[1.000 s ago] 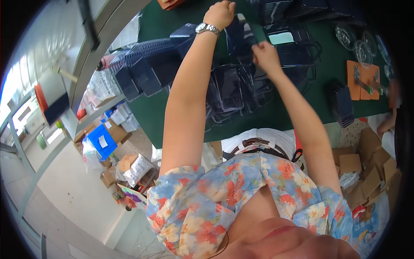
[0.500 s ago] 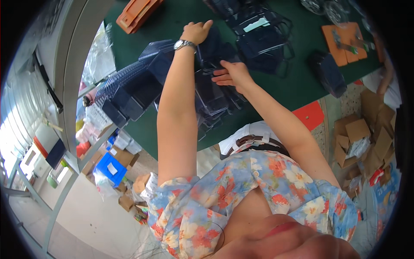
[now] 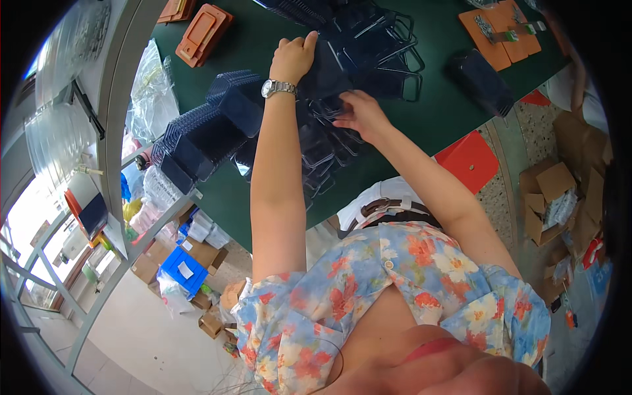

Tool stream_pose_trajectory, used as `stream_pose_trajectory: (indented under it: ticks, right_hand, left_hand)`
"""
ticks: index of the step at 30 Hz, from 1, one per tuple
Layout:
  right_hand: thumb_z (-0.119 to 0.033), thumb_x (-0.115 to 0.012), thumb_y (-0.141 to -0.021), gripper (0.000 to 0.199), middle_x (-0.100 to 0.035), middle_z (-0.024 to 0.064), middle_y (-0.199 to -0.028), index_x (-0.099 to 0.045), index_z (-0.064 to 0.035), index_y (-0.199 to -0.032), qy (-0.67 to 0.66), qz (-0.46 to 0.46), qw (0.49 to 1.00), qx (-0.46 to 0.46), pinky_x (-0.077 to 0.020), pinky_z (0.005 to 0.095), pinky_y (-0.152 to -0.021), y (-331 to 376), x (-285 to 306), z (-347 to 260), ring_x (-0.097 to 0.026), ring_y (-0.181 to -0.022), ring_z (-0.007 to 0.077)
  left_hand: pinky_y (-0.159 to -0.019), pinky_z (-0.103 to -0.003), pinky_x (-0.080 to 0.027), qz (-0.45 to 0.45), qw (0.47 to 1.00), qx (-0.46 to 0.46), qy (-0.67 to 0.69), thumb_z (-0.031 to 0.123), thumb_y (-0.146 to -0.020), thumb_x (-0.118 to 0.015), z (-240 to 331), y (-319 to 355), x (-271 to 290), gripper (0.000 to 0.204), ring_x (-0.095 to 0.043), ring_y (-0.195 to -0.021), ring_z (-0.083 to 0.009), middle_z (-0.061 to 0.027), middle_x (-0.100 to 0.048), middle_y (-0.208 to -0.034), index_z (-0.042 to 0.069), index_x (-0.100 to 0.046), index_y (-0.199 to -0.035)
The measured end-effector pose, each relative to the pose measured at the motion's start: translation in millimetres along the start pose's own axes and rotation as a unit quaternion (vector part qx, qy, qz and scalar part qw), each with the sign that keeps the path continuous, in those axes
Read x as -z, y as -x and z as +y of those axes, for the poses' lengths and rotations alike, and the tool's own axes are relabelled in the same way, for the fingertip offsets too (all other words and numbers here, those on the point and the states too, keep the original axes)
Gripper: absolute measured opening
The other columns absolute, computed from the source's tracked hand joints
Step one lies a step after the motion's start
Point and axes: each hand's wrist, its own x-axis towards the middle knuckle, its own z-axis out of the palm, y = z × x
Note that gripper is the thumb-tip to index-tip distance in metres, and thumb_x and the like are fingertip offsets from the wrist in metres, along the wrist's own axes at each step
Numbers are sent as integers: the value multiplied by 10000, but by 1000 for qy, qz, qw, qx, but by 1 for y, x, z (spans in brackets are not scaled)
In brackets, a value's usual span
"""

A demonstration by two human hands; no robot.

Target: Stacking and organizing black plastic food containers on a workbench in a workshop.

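Note:
Dark blue flat plastic panels lie in overlapping piles on a green table. My left hand [image 3: 291,60], with a metal watch on the wrist, is closed at the left side of one panel [image 3: 327,74]; its fingertips are partly hidden. Close to that panel's lower end is my right hand [image 3: 362,115]. Its fingers are bent and apart over the loose pile [image 3: 322,148], and I see nothing held in them. Panels with U-shaped loops [image 3: 388,72] lie beyond, to the right. On my left are neat, tightly nested stacks [image 3: 197,138].
Orange blocks [image 3: 204,34] stand at the table's far left. Small metal parts lie on orange plates [image 3: 503,36] at the far right, near a separate dark blue stack [image 3: 480,79]. A red stool [image 3: 469,161] and open cardboard boxes [image 3: 556,197] are below the right edge.
My right hand's fingers have gone from stretched out to bent, close to the panel. My left hand stays at the panel's side. The whole view has shifted slightly.

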Motion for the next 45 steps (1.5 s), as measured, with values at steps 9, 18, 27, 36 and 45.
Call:
stream_pose_trajectory:
  ticks: [9, 18, 27, 36, 45]
  right_hand:
    - [-96, -632, -754, 440, -595, 72, -796, -522, -1, -1170, 343, 178, 848, 363, -480, 298, -658, -26, 82, -61, -584, -704, 187]
    - [-148, -652, -755, 252, -661, 142, -920, -678, -91, -999, 519, 109, 686, 497, -490, 355, -775, -90, 72, -123, -632, -855, 289]
    - [-162, -618, -765, 390, -658, 173, -984, -622, -91, -1149, 555, 173, 724, 371, -484, 368, -805, -71, 78, -87, -630, -899, 308]
    - [-68, -557, -786, 274, -682, 116, -880, -668, -63, -1036, 486, 103, 753, 431, -480, 299, -757, -75, 41, -107, -641, -811, 228]
    - [-469, -691, -785, 926, -197, 124, -1524, -142, -208, -1484, 468, 19, 814, 343, -232, 440, -1103, -177, 161, -94, -263, -1356, 407]
  left_hand:
    - [-672, -370, -538, -78, 935, 185, 293, 569, -925, -348, 80, 57, 27, 668, -665, -739, -313, -251, -627, -1006, -8, -556, -1188]
    - [-903, -446, -454, 41, 933, 248, 259, 640, -898, -331, 64, 84, -63, 839, -592, -995, -396, -318, -579, -1051, -140, -485, -1166]
    - [-960, -425, -371, 32, 816, 355, 455, 578, -932, -342, 82, 112, -50, 775, -459, -1144, -429, -355, -461, -1207, -137, -468, -1203]
    - [-1003, -380, -322, 193, 785, 293, 510, 504, -969, -334, 75, 99, -35, 676, -389, -1201, -363, -254, -400, -1320, -68, -378, -1327]
    - [-1034, -358, -325, 50, 665, 326, 670, 706, -870, -339, 90, 76, -51, 881, -442, -1232, -237, -117, -426, -1399, 4, -326, -1402]
